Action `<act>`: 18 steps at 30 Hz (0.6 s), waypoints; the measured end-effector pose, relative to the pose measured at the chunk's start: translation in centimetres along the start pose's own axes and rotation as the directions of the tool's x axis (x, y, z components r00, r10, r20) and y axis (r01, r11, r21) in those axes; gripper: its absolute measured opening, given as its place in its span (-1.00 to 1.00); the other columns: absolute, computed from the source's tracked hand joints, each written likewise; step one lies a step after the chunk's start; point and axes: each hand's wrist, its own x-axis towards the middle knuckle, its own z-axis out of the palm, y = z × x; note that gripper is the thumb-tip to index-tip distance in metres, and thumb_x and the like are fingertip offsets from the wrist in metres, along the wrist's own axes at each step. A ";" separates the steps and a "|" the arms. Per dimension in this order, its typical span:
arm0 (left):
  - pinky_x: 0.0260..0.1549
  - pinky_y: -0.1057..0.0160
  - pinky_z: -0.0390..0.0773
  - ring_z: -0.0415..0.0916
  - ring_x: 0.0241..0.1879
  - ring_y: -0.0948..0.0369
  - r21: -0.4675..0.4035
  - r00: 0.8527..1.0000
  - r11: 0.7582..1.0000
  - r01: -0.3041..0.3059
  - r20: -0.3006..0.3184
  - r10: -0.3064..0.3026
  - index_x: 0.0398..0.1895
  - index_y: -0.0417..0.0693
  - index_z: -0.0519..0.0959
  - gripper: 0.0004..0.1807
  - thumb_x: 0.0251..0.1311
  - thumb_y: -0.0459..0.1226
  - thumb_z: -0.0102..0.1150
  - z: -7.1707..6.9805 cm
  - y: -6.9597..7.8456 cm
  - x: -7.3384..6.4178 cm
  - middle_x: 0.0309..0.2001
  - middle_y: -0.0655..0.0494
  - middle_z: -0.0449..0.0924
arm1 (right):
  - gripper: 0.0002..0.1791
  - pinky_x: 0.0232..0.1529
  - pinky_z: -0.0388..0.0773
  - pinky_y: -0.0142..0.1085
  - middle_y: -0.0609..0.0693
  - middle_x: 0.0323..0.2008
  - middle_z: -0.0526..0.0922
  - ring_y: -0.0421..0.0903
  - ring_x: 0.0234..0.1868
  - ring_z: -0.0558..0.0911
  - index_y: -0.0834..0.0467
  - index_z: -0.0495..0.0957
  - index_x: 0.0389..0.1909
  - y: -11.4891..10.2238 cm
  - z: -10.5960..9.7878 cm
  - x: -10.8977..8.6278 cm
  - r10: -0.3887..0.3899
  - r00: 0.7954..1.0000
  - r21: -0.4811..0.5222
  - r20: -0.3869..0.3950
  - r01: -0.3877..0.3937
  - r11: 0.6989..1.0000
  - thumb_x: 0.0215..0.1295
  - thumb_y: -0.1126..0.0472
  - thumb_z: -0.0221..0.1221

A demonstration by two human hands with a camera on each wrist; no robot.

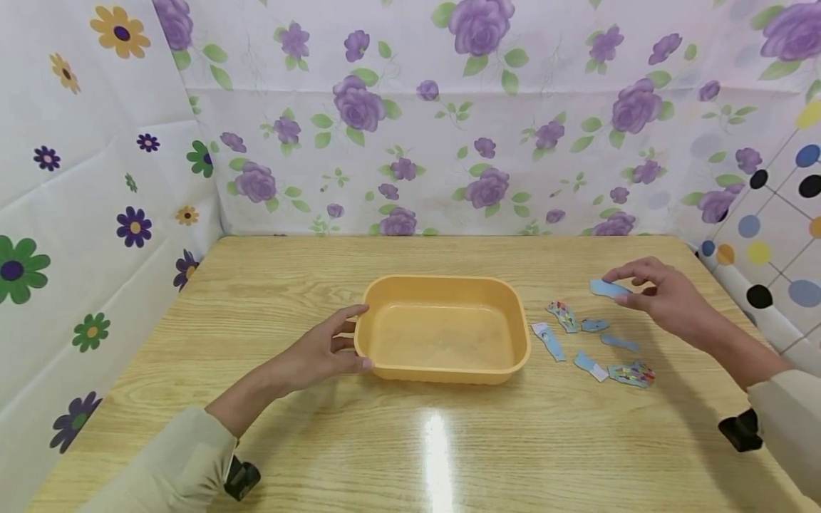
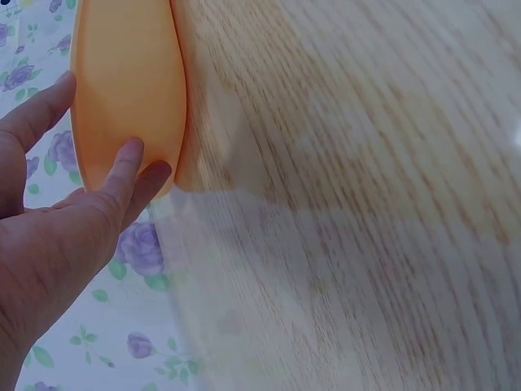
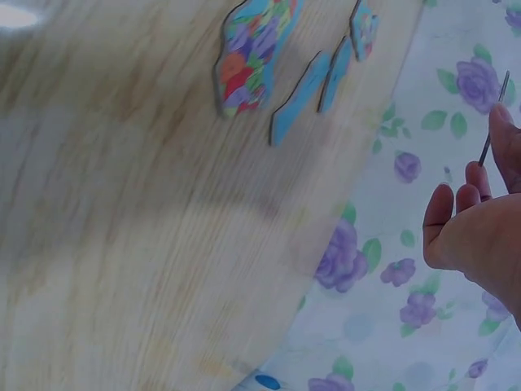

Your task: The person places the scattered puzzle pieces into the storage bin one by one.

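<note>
A yellow-orange plastic basin [image 1: 442,335] sits mid-table. My left hand [image 1: 323,348] rests against its left end, with straight fingers [image 2: 122,175] touching the outer wall. Above the table at the right, my right hand [image 1: 663,296] pinches a light-blue flat puzzle piece [image 1: 606,288] between thumb and fingers. In the right wrist view that puzzle piece [image 3: 486,149] appears as a thin edge. Below the hand lie several loose puzzle pieces, among them a colourful one [image 1: 631,374], a narrow blue one [image 1: 619,343] and a blue-and-white one [image 1: 548,342].
The wood-grain table [image 1: 308,278] runs back to a flower-printed cloth [image 1: 410,142]. Patterned cloths also hang at the left [image 1: 77,214] and at the right [image 1: 785,235]. A bright light reflection lies on the table in front of the basin.
</note>
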 end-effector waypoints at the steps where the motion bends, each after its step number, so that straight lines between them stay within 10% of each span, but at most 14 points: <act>1: 0.05 0.14 0.54 0.31 0.27 -0.15 0.000 1.000 1.000 0.001 0.000 -0.001 0.53 0.00 -0.12 0.02 0.14 -0.26 0.36 0.0 0.0 0.0 0.35 -0.24 0.12 | -0.71 -0.19 0.33 -0.39 0.06 0.09 0.37 0.10 0.07 0.30 0.09 0.53 0.12 -0.3 0.1 0.2 -0.002 1.000 0.004 0.000 0.002 1.000 0.42 0.19 0.10; 18: 0.05 0.13 0.53 0.30 0.27 -0.16 0.009 1.000 1.000 0.007 -0.003 -0.007 0.53 -0.02 -0.11 0.03 0.13 -0.25 0.37 0.0 0.2 0.0 0.33 -0.26 0.15 | -0.71 -0.15 0.37 -0.30 0.01 0.14 0.35 0.02 0.06 0.27 0.08 0.55 0.10 -4.2 1.3 3.4 -0.048 0.998 0.077 0.032 0.045 0.996 0.40 0.20 0.13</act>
